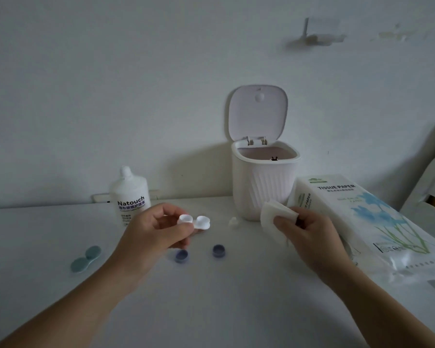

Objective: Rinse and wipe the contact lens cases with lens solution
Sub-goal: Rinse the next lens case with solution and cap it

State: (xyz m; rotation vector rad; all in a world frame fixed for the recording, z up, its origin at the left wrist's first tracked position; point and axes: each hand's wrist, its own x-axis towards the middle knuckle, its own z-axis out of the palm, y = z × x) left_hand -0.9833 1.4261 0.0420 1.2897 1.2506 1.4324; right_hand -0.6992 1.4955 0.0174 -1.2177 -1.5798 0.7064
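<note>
The left hand [158, 229] pinches the white plastic two-well lens case [194, 221] by its near edge above the white table [211, 310], wells up, likely so they face the folded white tissue [276, 217] gripped in the right hand [309, 232]. Two purple screw caps [219, 251] lie near, off for wiping. The white solution bottle [131, 194] stands far left.

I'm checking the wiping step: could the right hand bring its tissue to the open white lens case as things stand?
Probably yes. The right hand grips a folded tissue, and the left hand holds the white lens case up, wells open. Only bare table lies between them.
</note>
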